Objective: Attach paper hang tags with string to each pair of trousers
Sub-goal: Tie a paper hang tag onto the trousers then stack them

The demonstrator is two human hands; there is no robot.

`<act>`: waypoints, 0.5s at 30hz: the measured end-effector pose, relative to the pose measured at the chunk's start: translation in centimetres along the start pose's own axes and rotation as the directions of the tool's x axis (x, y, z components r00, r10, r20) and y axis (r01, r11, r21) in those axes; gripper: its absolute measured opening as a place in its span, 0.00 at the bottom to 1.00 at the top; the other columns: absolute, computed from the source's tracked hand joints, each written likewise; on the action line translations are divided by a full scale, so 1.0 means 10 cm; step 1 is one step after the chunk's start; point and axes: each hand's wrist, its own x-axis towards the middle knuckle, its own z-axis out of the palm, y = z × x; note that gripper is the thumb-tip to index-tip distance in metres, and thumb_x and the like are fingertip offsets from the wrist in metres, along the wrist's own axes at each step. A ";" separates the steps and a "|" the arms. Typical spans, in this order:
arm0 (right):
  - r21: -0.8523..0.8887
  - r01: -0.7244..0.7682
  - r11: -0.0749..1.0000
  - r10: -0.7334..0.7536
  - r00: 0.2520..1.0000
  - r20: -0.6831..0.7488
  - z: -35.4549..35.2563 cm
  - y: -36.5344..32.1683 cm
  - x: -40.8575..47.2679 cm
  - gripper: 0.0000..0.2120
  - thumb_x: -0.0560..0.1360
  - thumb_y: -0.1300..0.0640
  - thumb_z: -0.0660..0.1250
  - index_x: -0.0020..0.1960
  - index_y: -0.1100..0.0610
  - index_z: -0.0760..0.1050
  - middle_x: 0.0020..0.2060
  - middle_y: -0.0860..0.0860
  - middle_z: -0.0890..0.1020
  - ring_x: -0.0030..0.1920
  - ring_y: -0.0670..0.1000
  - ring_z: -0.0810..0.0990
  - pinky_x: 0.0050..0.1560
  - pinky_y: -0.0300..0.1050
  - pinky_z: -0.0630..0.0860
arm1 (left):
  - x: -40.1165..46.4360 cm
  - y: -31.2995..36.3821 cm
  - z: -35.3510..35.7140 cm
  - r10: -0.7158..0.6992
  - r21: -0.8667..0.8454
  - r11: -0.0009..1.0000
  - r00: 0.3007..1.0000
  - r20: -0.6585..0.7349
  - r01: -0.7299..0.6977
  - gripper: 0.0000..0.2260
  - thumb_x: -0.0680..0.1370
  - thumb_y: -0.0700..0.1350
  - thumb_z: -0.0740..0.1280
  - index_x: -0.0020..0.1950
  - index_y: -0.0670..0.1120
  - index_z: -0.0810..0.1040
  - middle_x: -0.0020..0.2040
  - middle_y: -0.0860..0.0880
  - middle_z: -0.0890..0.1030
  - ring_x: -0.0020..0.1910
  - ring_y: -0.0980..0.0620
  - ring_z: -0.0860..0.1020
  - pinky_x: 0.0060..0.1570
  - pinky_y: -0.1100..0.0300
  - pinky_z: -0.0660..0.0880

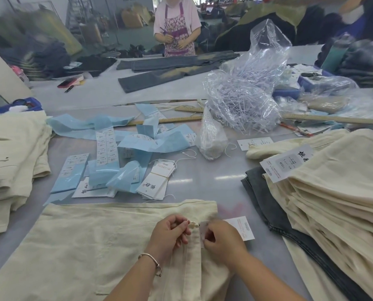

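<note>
A cream pair of trousers (pixel 90 242) lies flat on the table in front of me, waistband away from me. My left hand (pixel 170 233) has its fingers curled at the fly near the waistband, pinching something small that I cannot make out. My right hand (pixel 221 240) pinches a white paper hang tag (pixel 243 227) at the fly; most of the tag sticks out to the right over the table. A bundle of spare hang tags (pixel 157 181) with white strings lies beyond the trousers.
Stacks of folded cream trousers stand at the right (pixel 337 192) and left (pixel 9 157), with dark denim (pixel 266 205) under the right stack. Blue sticker sheets (pixel 107 153), a plastic bag of fasteners (pixel 244 94), wooden rulers (pixel 177 120) and grey jeans (pixel 170 68) lie farther back. A person in an apron (pixel 177 27) stands opposite.
</note>
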 end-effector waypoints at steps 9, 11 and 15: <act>0.106 0.084 0.991 -0.077 0.995 -0.062 -0.03 0.04 0.04 0.07 0.68 0.59 0.65 0.34 0.54 0.69 0.28 0.44 0.70 0.34 0.48 0.70 0.32 0.38 0.62 | 0.01 0.02 0.01 -0.006 0.032 0.999 1.000 -0.005 0.006 0.03 0.79 0.33 0.64 0.46 0.38 0.77 0.31 0.48 0.81 0.23 0.56 0.75 0.23 0.67 0.68; 0.281 0.025 0.959 0.010 0.992 -0.122 -0.10 0.03 0.05 0.03 0.68 0.61 0.68 0.37 0.56 0.75 0.30 0.44 0.76 0.34 0.46 0.74 0.36 0.39 0.69 | 0.00 0.04 0.00 0.013 0.071 0.997 1.000 -0.005 -0.013 0.03 0.78 0.33 0.65 0.46 0.39 0.77 0.31 0.48 0.81 0.24 0.56 0.76 0.23 0.67 0.67; 0.761 -0.096 0.641 0.235 0.969 -0.075 -0.30 -0.08 0.05 0.11 0.70 0.70 0.69 0.37 0.55 0.81 0.31 0.50 0.82 0.33 0.45 0.78 0.34 0.36 0.75 | -0.04 0.15 0.00 0.124 0.172 0.978 0.992 0.002 -0.122 0.05 0.76 0.33 0.68 0.43 0.41 0.80 0.32 0.47 0.81 0.25 0.55 0.75 0.25 0.69 0.67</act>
